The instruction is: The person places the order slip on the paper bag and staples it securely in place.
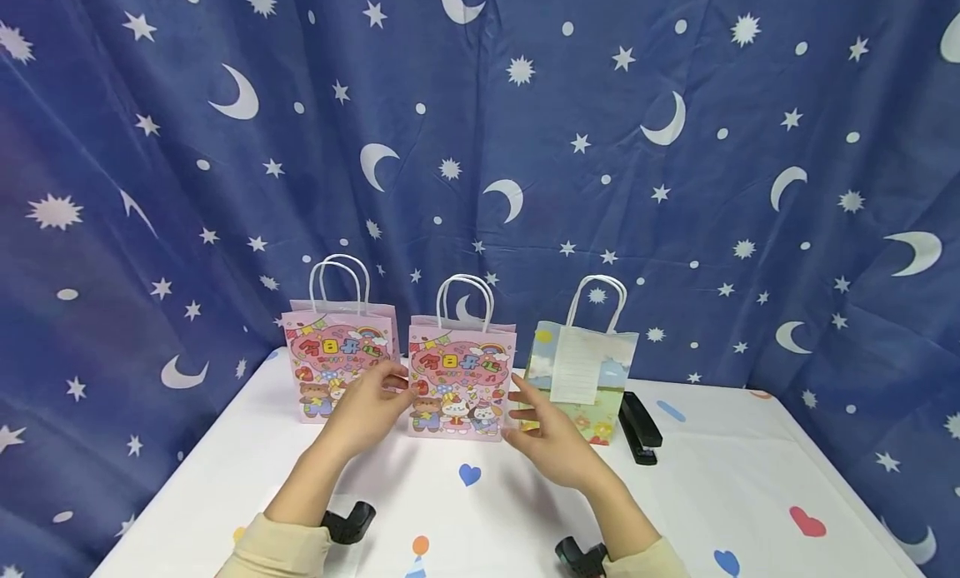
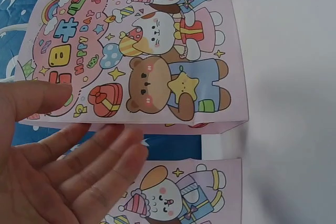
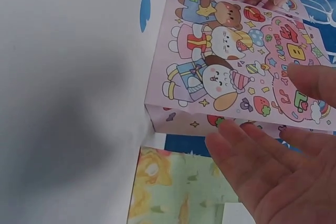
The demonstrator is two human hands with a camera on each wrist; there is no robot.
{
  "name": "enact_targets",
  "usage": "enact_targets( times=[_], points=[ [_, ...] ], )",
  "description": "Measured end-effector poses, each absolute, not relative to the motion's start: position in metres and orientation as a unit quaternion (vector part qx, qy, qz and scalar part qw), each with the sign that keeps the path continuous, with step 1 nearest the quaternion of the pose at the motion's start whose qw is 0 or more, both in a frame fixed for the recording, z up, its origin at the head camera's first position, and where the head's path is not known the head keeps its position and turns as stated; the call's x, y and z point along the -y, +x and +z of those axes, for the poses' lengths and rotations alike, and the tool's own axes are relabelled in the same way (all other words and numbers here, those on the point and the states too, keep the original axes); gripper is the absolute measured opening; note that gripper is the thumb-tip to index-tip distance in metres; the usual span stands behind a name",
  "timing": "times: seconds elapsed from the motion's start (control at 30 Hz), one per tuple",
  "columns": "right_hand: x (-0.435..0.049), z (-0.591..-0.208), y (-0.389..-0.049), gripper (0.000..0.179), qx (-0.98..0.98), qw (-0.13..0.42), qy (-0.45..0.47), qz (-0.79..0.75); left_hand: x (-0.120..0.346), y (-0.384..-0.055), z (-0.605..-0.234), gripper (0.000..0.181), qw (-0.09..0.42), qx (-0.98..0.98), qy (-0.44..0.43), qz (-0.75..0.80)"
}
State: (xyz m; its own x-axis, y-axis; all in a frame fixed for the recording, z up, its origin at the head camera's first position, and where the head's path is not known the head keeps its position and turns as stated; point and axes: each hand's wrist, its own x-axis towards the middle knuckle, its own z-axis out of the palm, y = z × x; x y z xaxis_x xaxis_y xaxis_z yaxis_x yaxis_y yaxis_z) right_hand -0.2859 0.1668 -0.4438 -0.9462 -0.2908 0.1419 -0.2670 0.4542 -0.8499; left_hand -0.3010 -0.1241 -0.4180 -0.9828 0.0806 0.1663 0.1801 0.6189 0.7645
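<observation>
A pink paper gift bag (image 1: 461, 386) with white twisted handles, cartoon animals and "Happy Day" lettering stands upright in the middle of the table. My left hand (image 1: 371, 407) is at its left side, thumb (image 2: 47, 98) before the front face and fingers by the side panel. On the bag's other side is my right hand (image 1: 555, 440), its fingers (image 3: 252, 156) extended along that panel. Both hands look loosely spread; whether their fingertips touch the paper is hard to tell. A matching pink bag (image 1: 315, 370) stands behind my left hand.
To the right stands a green floral paper bag (image 1: 543, 361) with a white lined card (image 1: 576, 366) on its front. Beside it lies a black stapler (image 1: 640, 428). A white tablecloth (image 1: 720, 478) with printed shapes covers the table; a blue star-and-moon curtain (image 1: 525, 95) hangs behind.
</observation>
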Motion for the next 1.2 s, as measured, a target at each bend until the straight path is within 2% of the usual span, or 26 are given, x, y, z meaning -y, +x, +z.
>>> enact_targets(
  times=[0.2, 0.33, 0.47, 0.73, 0.87, 0.97, 1.1, 1.2],
  points=[
    [-0.168, -0.444, -0.284, 0.074, -0.854, 0.009, -0.169, -0.492, 0.12, -0.302, -0.417, 0.034, 0.075, 0.904, -0.077, -0.414],
    [-0.17, -0.44, -0.282, 0.069, -0.853, 0.008, -0.167, -0.494, 0.12, -0.302, -0.417, 0.023, 0.09, 0.907, -0.078, -0.403],
    [-0.176, -0.433, -0.281, 0.054, -0.856, 0.005, -0.172, -0.487, 0.12, -0.301, -0.415, 0.011, 0.079, 0.905, -0.096, -0.407],
    [-0.195, -0.411, -0.28, 0.026, -0.859, 0.014, -0.19, -0.476, 0.122, -0.295, -0.408, 0.012, 0.041, 0.897, -0.203, -0.391],
    [-0.208, -0.403, -0.279, 0.03, -0.849, 0.043, -0.19, -0.492, 0.121, -0.291, -0.409, 0.014, 0.029, 0.891, -0.241, -0.385],
    [-0.216, -0.399, -0.278, 0.042, -0.84, 0.055, -0.177, -0.509, 0.118, -0.288, -0.41, 0.014, 0.017, 0.886, -0.268, -0.378],
    [-0.224, -0.394, -0.276, 0.06, -0.84, 0.045, -0.177, -0.51, 0.113, -0.284, -0.409, 0.014, -0.002, 0.877, -0.295, -0.379],
    [-0.228, -0.389, -0.275, 0.056, -0.847, 0.025, -0.192, -0.495, 0.11, -0.281, -0.407, 0.012, -0.015, 0.875, -0.301, -0.379]
  ],
)
